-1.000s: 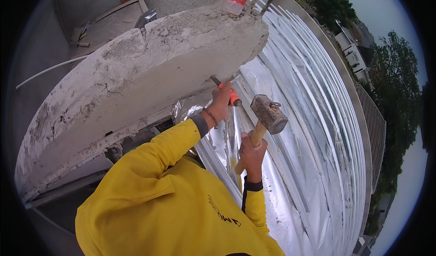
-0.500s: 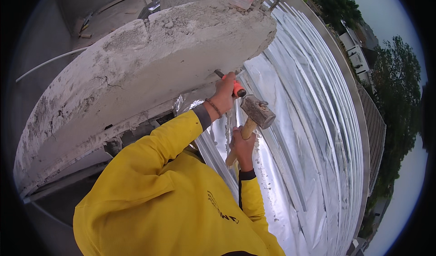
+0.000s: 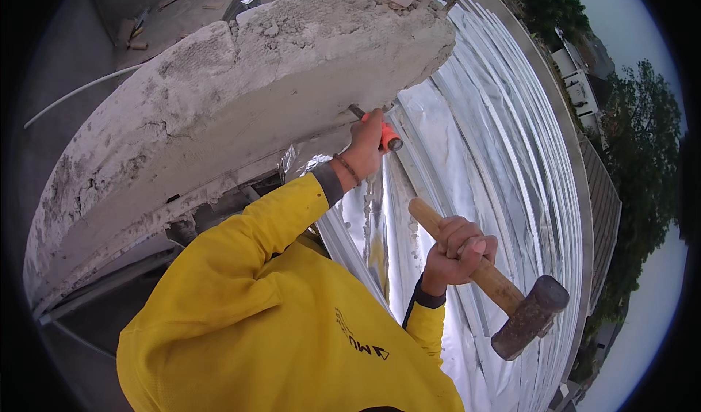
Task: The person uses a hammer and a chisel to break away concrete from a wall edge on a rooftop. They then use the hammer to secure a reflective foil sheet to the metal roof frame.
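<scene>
1. Head view, and what a hold: the left hand (image 3: 363, 149) had its fingers wrapped snugly around the red grip of a chisel (image 3: 388, 136), the butt poking out toward the right.
2. The chisel's steel end met the side of the rough concrete wall (image 3: 241, 90)!
3. Over to the right hand (image 3: 454, 255): a tight fist around the wooden handle of a hammer (image 3: 504, 291), its heavy head well apart from the chisel.
4. Below, silver sheeting (image 3: 456, 145) gleamed beside the yellow top (image 3: 270, 332).
</scene>
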`<state>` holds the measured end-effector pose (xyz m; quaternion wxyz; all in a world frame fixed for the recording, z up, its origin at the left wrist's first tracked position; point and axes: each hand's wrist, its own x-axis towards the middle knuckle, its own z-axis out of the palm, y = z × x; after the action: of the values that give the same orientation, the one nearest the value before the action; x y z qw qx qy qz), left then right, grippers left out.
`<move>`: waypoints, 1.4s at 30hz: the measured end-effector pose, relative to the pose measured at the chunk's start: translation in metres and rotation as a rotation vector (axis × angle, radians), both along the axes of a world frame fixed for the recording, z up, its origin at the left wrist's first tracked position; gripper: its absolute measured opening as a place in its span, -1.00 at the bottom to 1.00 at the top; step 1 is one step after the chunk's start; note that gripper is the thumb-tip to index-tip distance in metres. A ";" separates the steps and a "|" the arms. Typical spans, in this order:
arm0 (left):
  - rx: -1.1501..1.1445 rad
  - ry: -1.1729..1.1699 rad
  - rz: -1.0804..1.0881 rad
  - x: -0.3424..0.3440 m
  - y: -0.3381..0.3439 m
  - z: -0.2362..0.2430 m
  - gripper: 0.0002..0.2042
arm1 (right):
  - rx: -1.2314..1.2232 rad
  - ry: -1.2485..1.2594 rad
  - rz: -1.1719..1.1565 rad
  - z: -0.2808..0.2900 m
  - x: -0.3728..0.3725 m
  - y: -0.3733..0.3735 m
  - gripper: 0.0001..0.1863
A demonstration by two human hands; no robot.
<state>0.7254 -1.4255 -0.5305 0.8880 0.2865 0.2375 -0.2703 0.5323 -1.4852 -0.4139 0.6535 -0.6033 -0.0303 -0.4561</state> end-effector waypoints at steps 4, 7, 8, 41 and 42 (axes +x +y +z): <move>0.059 -0.057 0.014 0.006 -0.006 -0.004 -0.90 | 0.097 0.977 0.116 -0.114 0.019 -0.001 -0.79; 0.070 -0.035 -0.007 0.010 -0.001 -0.001 -0.90 | 0.214 0.840 0.024 -0.070 -0.009 -0.001 -0.76; 0.059 -0.029 0.006 0.014 -0.004 0.001 -0.90 | 0.185 0.665 -0.032 -0.047 -0.013 -0.005 -0.75; 0.000 -0.023 0.045 0.020 -0.015 -0.024 -0.82 | 0.004 1.027 0.098 -0.103 0.022 0.002 -0.75; 0.027 -0.045 0.043 0.032 -0.015 -0.022 -0.82 | 0.124 1.020 0.126 -0.090 0.018 0.004 -0.75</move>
<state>0.7573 -1.4404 -0.5528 0.8947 0.2992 0.2270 -0.2416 0.5508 -1.4816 -0.5037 0.6458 -0.7060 0.2832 -0.0646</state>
